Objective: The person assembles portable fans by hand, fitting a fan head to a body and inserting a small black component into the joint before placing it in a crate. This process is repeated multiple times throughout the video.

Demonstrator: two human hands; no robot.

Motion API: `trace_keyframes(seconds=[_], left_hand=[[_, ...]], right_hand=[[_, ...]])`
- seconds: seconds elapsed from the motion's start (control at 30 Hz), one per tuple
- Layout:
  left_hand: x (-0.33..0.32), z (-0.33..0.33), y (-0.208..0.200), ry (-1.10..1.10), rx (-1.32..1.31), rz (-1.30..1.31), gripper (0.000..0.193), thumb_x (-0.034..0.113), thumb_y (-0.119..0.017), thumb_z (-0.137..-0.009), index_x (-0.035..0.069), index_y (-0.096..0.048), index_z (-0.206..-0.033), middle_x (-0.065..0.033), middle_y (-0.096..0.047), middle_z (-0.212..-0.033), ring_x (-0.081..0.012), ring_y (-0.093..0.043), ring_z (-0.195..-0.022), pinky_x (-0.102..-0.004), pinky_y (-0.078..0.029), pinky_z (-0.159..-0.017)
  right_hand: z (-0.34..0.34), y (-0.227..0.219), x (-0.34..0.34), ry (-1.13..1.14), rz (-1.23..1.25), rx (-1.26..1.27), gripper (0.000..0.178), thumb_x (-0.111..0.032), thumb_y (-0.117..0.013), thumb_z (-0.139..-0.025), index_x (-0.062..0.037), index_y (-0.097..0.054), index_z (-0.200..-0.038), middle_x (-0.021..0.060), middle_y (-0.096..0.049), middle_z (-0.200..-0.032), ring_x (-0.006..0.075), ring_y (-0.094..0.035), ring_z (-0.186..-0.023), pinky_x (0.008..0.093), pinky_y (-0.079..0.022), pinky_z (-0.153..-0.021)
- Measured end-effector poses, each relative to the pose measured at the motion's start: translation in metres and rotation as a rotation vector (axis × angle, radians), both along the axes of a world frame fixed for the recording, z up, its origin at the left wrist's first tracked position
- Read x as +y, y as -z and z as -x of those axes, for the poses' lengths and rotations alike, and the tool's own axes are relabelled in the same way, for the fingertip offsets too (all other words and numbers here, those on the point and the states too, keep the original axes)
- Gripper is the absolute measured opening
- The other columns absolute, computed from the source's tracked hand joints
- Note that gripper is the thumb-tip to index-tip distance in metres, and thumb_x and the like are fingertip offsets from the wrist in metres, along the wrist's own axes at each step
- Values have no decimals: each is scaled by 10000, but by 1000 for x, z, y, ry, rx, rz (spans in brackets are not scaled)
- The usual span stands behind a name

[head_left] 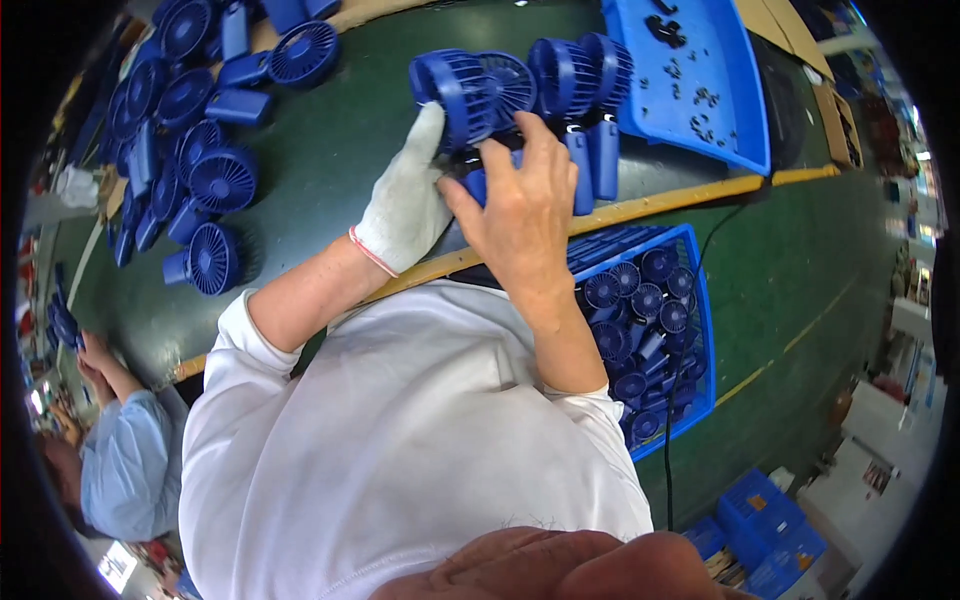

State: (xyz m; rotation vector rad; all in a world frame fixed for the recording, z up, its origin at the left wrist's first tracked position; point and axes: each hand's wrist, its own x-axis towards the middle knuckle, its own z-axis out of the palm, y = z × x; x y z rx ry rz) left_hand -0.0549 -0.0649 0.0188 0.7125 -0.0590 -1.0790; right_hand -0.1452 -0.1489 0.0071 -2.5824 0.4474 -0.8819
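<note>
My left hand (405,205), in a white glove with a red-edged cuff, is closed around a blue handheld fan (455,95), its thumb along the round grille. My bare right hand (525,200) bends its fingers and thumb over that fan's handle, which is mostly hidden beneath it. Directly behind lies a second blue fan (512,82), partly covered by the first. Just right of my right hand, two more blue fans (563,78) lie side by side on the green table (350,110), handles toward me.
Many blue fans (222,178) are heaped on the table's left. A blue tray (745,150) with small black parts sits at the far right. Below the yellow table edge (690,194) stands a blue crate (708,350) full of fans. A cable (672,440) hangs across it. A co-worker (130,465) sits left.
</note>
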Motion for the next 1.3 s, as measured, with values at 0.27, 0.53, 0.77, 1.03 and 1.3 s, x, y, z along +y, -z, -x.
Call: trace_keyframes(seconds=[0.27, 0.53, 0.77, 1.03, 1.3], left_hand=[[-21, 0, 11, -47, -131, -42, 503, 375, -495, -985, 72, -453, -1385, -75, -489, -1410, -230, -446, -1298, -394, -289, -1137], [-21, 11, 12, -117, -178, -275, 456, 346, -505, -993, -4, -520, -1286, -98, -585, -1265, -229, -557, -1147, -366, -405, -1040], [83, 15, 67, -199, -2040, -393, 451, 261, -562, -905, 46, -519, -1299, -123, -583, -1257, -290, -565, -1130, -463, -400, -1025], [48, 72, 24, 604, -2258, 202, 371, 314, -520, -857, 125, -665, -1141, -147, -632, -1153, -363, -574, -1097, -538, -365, -1022], [-10, 144, 88, 979, -893, -402, 555, 435, -594, -894, -4, -542, -1231, -113, -639, -1116, -199, -597, -1020, -333, -458, -902]], right_hand=[[16, 15, -53, 412, -11, 136, 373, -338, -766, -732, -28, -670, -915, 209, -524, -1011, 361, -557, -907, 461, -482, -791], [23, 21, -59, 313, -410, -33, 379, -226, -707, -649, 33, -708, -925, 331, -535, -1055, 447, -569, -957, 444, -491, -879], [81, 27, -11, -60, -732, -497, 429, -138, -790, -628, 22, -640, -997, 184, -554, -1085, 318, -572, -987, 342, -452, -862], [180, 73, 36, 144, -815, -471, 352, -128, -749, -614, 60, -615, -880, 212, -536, -1157, 350, -546, -1055, 369, -434, -916], [244, 171, 70, 611, -1397, -584, 273, -15, -602, -717, 21, -665, -980, 66, -675, -894, 140, -629, -793, 273, -503, -763]])
